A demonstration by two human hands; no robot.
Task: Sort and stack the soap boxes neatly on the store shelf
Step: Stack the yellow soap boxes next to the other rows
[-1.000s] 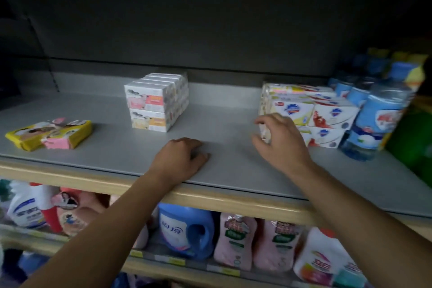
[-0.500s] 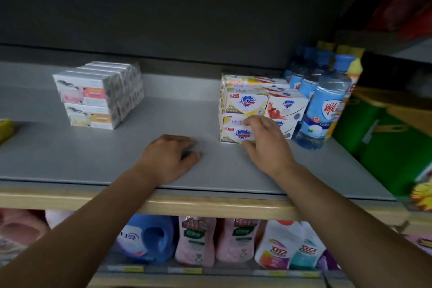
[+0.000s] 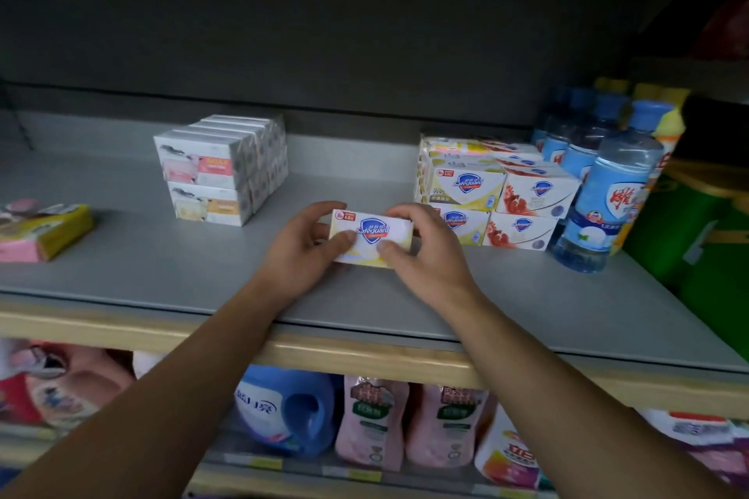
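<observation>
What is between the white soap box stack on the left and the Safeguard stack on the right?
In the head view, one Safeguard box, held by both hands.

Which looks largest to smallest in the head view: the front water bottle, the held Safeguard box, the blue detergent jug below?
1. Blue detergent jug, though it sits nearer the camera.
2. Front water bottle.
3. Safeguard box, held by the left hand and right hand.

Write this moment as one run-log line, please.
phase: sorting | left hand + right hand: holding Safeguard box | above shelf
</observation>
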